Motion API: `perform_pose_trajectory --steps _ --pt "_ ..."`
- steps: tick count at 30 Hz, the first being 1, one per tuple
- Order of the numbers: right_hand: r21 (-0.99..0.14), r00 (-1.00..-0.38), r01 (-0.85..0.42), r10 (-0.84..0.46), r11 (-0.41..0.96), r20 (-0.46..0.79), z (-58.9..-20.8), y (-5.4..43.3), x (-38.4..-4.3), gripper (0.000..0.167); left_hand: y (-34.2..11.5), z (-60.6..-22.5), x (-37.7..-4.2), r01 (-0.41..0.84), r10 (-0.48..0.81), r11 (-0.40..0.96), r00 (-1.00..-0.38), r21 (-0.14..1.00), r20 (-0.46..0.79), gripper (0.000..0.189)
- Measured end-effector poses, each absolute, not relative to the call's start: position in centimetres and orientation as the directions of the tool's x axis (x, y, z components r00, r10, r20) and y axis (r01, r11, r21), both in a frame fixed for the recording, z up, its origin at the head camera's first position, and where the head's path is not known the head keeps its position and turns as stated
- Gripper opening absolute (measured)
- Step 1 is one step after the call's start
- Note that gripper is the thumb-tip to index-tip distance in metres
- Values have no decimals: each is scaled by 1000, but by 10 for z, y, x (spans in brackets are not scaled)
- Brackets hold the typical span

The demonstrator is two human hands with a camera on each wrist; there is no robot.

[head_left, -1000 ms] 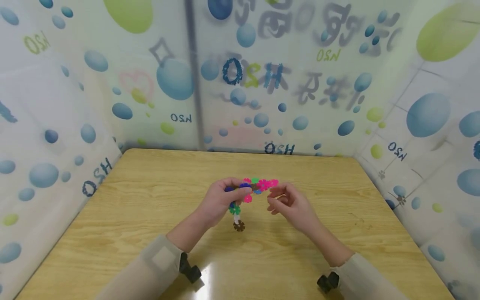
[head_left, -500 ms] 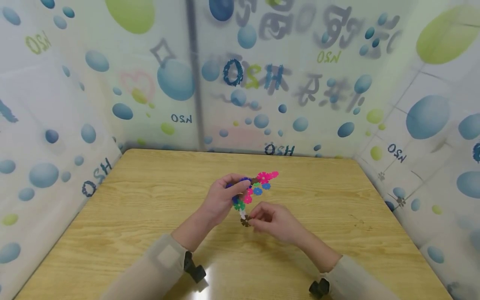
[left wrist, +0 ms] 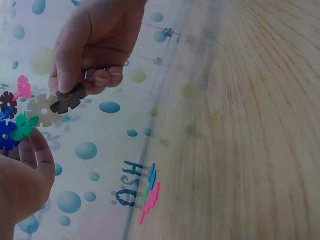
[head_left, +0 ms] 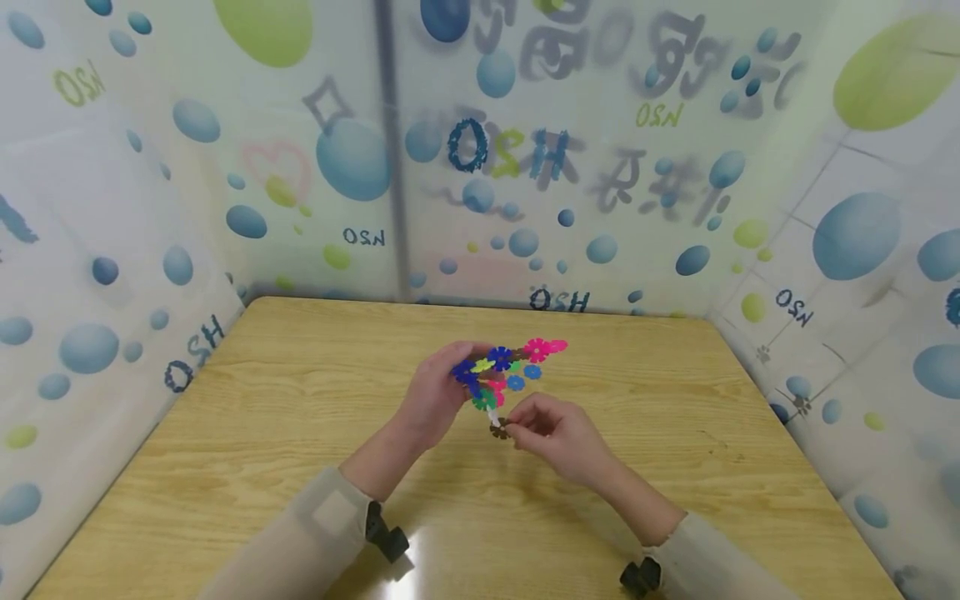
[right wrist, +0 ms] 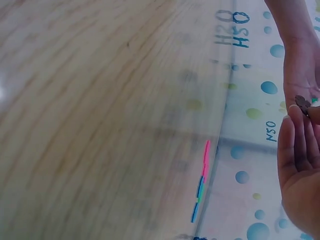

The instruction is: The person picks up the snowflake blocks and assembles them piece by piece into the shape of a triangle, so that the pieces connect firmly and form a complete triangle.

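A chain of plastic snowflake discs (head_left: 500, 358) hangs in the air over the table, loosely curved. My left hand (head_left: 431, 396) holds its dark blue and yellow middle, with fingers behind the discs. A pink end (head_left: 536, 349) sticks out to the right. Below, the chain runs through a green disc (head_left: 483, 401) and a white disc (left wrist: 44, 111) to a brown disc (head_left: 498, 430). The thumb and fingers of my right hand (head_left: 561, 435) pinch this brown end disc. In the right wrist view the chain is mostly cut off.
A separate flat group of joined pink, green and blue discs (left wrist: 150, 192) lies on the wooden table (head_left: 300, 375) beyond the hands. Walls printed with bubbles (head_left: 480, 242) enclose the table at the back and sides.
My right hand has left the chain's pink end, come down to the brown end disc and lifted it slightly. My left thumb has moved off the front of the discs, showing more blue and yellow.
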State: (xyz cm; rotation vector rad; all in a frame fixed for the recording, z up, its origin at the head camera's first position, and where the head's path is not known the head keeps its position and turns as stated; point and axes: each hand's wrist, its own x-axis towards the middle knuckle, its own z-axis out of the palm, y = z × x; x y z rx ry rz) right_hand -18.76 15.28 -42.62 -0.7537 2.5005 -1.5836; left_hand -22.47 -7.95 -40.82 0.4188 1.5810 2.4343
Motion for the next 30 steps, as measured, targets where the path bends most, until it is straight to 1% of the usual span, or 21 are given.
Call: perform_pose_trajectory --steps 4,6,11,15,19,22,27,30 --pt "-874 -889 -355 -410 331 206 -425 153 -189 6 -81 -410 -224 -27 332 -367 -938 930 104 40" --pt "-879 -899 -350 -379 325 218 -424 152 -191 8 -80 -412 -222 -18 337 -312 -937 950 92 41" --pt "-898 -929 -303 -308 318 204 -419 152 -194 10 -78 -418 -216 12 358 -153 -931 988 67 45" --pt "-901 -933 -302 -289 310 213 -417 152 -195 11 -75 -422 -212 44 371 -75 -926 996 69 45" --pt "-898 -929 -323 -283 300 239 -416 150 -195 11 -73 -424 -210 74 361 -74 -928 995 95 44" --pt "-895 -926 -332 -282 297 250 -415 148 -195 11 -72 -424 -210 71 353 -86 -931 994 97 42" --pt "-898 -931 -322 -274 300 242 -415 145 -195 9 -73 -425 -209 75 345 -66 -934 995 93 35" --pt "-901 -933 -312 -276 302 231 -415 145 -197 10 -74 -426 -209 89 335 -65 -936 994 106 34"
